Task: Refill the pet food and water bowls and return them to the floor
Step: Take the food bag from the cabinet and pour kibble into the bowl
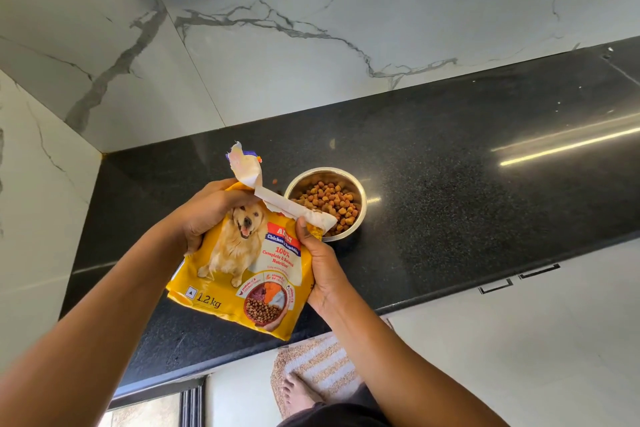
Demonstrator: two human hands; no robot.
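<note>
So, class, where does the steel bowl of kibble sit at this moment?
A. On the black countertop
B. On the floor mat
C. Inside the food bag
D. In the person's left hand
A: the steel bowl, holding brown kibble, rests on the black countertop, beyond the yellow food bag.

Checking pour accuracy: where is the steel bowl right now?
In the head view, the bowl sits on the black counter right of centre, just beyond the torn mouth of the food bag held in both hands.
</note>
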